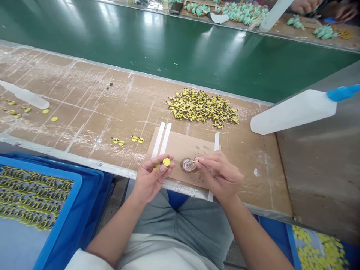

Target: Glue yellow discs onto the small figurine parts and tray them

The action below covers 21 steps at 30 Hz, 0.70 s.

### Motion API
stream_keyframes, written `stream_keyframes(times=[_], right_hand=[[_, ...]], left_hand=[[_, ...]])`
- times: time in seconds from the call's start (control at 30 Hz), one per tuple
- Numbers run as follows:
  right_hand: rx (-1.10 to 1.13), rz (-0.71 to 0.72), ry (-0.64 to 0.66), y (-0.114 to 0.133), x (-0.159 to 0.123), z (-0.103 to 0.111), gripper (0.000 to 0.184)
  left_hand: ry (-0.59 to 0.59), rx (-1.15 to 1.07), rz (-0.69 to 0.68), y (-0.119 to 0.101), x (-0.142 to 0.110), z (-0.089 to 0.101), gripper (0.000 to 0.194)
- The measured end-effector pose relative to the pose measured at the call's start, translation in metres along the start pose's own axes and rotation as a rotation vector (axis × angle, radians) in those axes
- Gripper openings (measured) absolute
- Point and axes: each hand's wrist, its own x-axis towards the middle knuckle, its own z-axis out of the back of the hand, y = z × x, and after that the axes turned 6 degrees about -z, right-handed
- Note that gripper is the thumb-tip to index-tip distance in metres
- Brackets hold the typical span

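Observation:
My left hand (153, 176) is closed on small round yellow discs (166, 162). One disc sits face up at the fingertips, and another shows partly between the fingers. My right hand (221, 174) pinches a small, thin, pale-yellow piece (194, 161); its exact kind is too small to make out. The tip of that piece is over or in a round puddle of whitish glue-like paste (188, 165) with a brown rim. The puddle lies on a cardboard sheet (180, 144) held down with white tape strips. Behind it lies a pile of small yellow-and-brown pieces (202, 107).
Joined yellow discs (137, 139) lie left of the cardboard. A white bottle with a blue tip (292, 112) leans at right. Blue trays stand lower left (81, 195) and lower right (292, 247). Beyond the green belt (157, 45), another person's hands (306, 5) are near green pieces.

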Motion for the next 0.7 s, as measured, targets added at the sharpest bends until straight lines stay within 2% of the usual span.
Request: stream_keyframes(times=[0.17, 0.27, 0.43, 0.7], right_hand=[[0.251, -0.448, -0.297, 0.02, -0.007, -0.005, 0.019], [0.375, -0.59, -0.348, 0.038, -0.01, -0.011, 0.016], [0.486, -0.605, -0.309, 0.059, -0.011, -0.022, 0.02], [0.482, -0.554, -0.275, 0.061, -0.011, -0.027, 0.018]], left_hand=[[-0.047, -0.02, 0.012, 0.003, -0.006, -0.01, 0.028], [-0.062, -0.027, 0.041, 0.007, -0.012, -0.019, 0.026], [-0.03, -0.029, 0.077, 0.013, -0.021, -0.033, 0.022], [-0.022, -0.003, 0.076, 0.014, -0.027, -0.047, 0.022]])
